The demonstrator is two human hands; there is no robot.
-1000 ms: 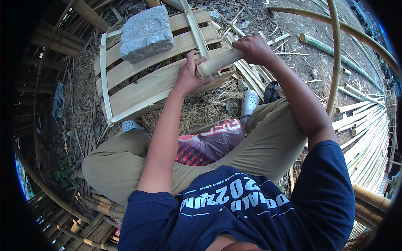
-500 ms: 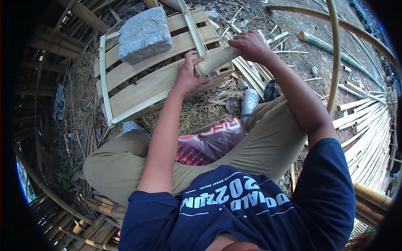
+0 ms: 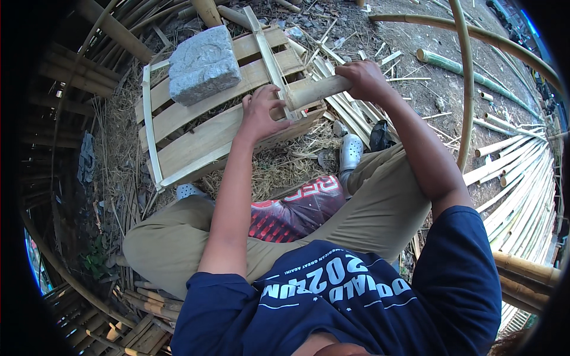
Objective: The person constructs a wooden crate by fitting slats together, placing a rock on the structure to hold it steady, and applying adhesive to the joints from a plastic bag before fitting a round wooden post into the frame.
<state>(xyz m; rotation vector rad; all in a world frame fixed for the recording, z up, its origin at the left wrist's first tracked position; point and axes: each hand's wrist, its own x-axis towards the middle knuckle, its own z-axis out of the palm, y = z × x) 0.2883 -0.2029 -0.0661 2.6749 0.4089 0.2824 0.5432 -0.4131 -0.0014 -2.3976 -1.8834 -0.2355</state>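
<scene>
My right hand [image 3: 364, 80] is closed round one end of a short, thick bamboo piece [image 3: 319, 90]. The other end of the bamboo lies against a pale split-bamboo strip [image 3: 269, 59] at the right side of a slatted wooden platform [image 3: 202, 140]. Just left of that end, my left hand [image 3: 260, 115] hovers over the slats with fingers curved and apart, holding nothing. Another thin strip [image 3: 151, 121] runs along the platform's left side. A rough grey stone block [image 3: 205, 66] rests on the slats, beyond my left hand.
Loose split strips [image 3: 350, 110] lie right of the platform, by my white clog [image 3: 351, 152]. A green bamboo pole [image 3: 457, 72] lies on the ground at the far right, behind an upright bent pole [image 3: 466, 95]. Cut bamboo strips [image 3: 516, 184] fan out at the right.
My left hand has come off the bamboo piece and opened, shifting slightly left and down. The right hand still grips the bamboo, now a little further right and lower.
</scene>
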